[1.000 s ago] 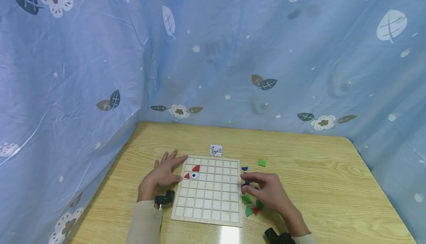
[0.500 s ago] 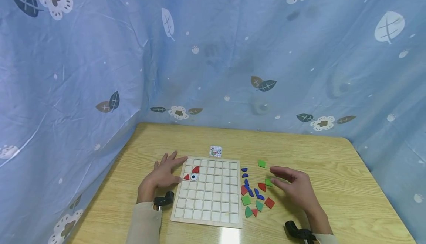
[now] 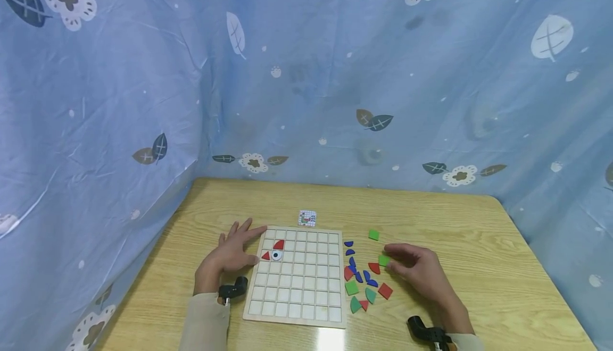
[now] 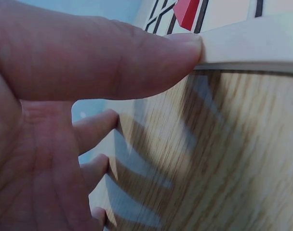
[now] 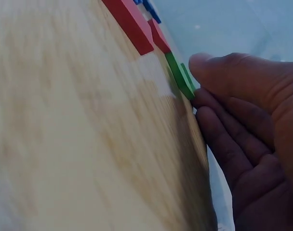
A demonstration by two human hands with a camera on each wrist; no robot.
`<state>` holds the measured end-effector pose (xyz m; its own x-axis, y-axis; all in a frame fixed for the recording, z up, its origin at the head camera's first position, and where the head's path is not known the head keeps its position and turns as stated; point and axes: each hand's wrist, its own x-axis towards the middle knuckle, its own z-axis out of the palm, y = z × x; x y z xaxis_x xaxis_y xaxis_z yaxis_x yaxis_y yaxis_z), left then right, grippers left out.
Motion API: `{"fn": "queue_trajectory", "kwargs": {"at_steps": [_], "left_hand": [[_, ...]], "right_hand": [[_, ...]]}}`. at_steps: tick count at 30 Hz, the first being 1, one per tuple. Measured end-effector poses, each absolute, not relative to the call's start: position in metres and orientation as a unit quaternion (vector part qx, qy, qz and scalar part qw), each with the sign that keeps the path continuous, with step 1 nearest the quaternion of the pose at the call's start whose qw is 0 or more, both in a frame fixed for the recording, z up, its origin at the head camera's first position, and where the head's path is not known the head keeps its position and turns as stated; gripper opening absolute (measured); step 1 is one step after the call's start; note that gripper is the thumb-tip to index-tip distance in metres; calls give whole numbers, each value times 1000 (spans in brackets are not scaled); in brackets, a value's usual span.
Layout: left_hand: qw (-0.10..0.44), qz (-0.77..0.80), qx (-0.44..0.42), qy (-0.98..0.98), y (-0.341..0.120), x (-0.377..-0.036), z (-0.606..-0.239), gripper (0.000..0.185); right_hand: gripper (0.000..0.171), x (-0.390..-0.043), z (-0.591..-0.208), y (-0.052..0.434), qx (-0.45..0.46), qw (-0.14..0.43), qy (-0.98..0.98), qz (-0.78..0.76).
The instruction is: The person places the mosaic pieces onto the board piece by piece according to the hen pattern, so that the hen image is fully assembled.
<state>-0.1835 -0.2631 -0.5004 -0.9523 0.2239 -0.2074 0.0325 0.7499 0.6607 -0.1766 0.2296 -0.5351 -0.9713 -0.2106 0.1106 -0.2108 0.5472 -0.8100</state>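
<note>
A wooden grid board (image 3: 296, 325) lies on the table, holding a red quarter-circle piece (image 3: 279, 244), a red triangle (image 3: 265, 256) and a round eye piece (image 3: 276, 255) near its upper left. My left hand (image 3: 232, 252) rests spread at the board's left side, with the thumb (image 4: 180, 50) pressing against the board's edge in the left wrist view. Right of the board, my right hand (image 3: 419, 268) is by a green square (image 3: 384, 260), thumb and fingers apart. In the right wrist view the green square (image 5: 178, 74) lies just beyond the fingertips.
Loose pieces lie between board and right hand: several blue half-circles (image 3: 352, 261), a red square (image 3: 385, 291), red and green quarter-circles (image 3: 371, 295), and a green square (image 3: 351, 287). Another green square (image 3: 374, 235) lies farther back. A small picture card (image 3: 307, 218) sits behind the board.
My right hand has moved right, from over the pieces beside the board to the green square farther out, uncovering those pieces. My left hand has stayed at the board's edge.
</note>
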Motion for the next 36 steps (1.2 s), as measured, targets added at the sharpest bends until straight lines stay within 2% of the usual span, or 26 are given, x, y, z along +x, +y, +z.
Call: {"fn": "queue_trajectory", "kwargs": {"at_steps": [7,22,36], "left_hand": [[141,353,68,922,-264,-182,-499,81],[143,359,65,920,-264,-183,-498,80],[147,360,63,919,-264,-181,-498,80]], "right_hand": [[37,-176,-536,230,124,-4,-882,455],[33,-178,-542,230,132,30,-888,439],[30,-177,-542,231,108,21,-867,486]]}}
